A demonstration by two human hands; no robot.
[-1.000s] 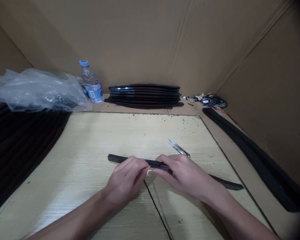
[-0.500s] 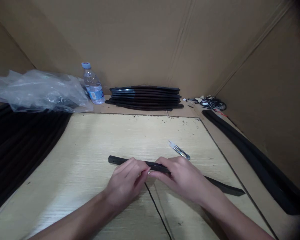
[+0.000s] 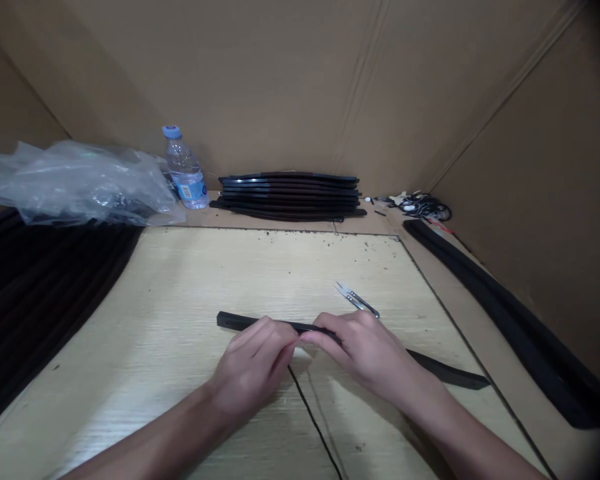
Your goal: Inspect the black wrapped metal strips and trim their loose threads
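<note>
A long black strip (image 3: 235, 321), seemingly of foam or rubber, lies across the table before me, its right end bending toward me. My left hand (image 3: 260, 357) is closed around it left of its middle. My right hand (image 3: 367, 347) grips the same strip from the right, thumb along the near side. The two thumbs nearly meet at the strip's near face; what lies between the fingertips is hidden. A thin black cord (image 3: 310, 413) hangs from beneath my left fingers toward the bottom edge. Just beyond my right hand lie thread snips (image 3: 356, 297), blades pointing away to the left.
Stacked black strips (image 3: 290, 197) stand at the back beside a water bottle (image 3: 187, 177) and a clear plastic bag (image 3: 85, 183). Many dark strips (image 3: 45, 300) cover the left side. Another black length (image 3: 495, 320) runs along the right, below a cord tangle (image 3: 425, 205). Cardboard walls enclose the table.
My right thumb has shifted slightly up onto the strip's near side, closer to the left fingertips. The strip, cord and snips stay nearly in place.
</note>
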